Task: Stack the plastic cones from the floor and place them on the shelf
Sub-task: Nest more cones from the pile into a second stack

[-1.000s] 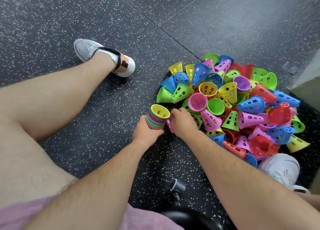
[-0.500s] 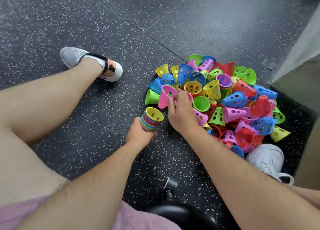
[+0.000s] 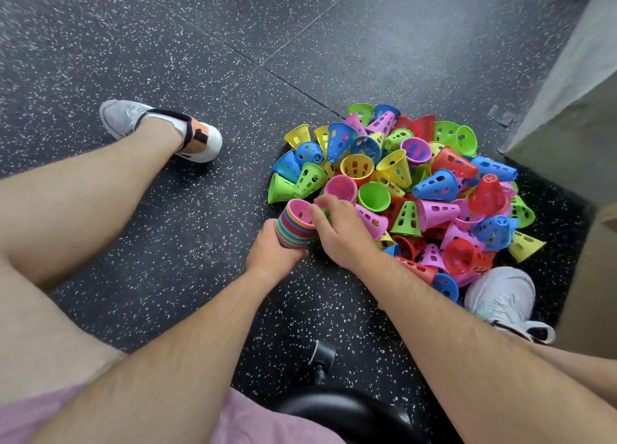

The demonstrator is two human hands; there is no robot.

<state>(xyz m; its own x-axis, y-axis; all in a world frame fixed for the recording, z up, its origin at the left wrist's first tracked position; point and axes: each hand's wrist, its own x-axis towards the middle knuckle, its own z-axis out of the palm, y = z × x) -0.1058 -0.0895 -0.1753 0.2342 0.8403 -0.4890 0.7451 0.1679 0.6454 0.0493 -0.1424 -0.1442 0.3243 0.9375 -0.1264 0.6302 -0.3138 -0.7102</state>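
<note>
On speckled black floor (image 3: 200, 26), cone pile (image 3: 417, 183), stack (image 3: 293, 227)

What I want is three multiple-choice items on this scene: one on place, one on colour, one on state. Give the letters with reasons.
1. Where does the loose cone pile lie?
A) on a shelf
B) on the floor, right of the stack
C) in the person's lap

2. What colour is the stack's top cone?
A) yellow
B) blue
C) pink

3. What is the left hand doing?
A) gripping the stack
B) lying flat on the floor
C) resting on a knee

Answers:
1. B, the pile sits on the speckled floor beside the stack.
2. C, the uppermost rim is pink.
3. A, its fingers wrap the stack's lower end.
</note>
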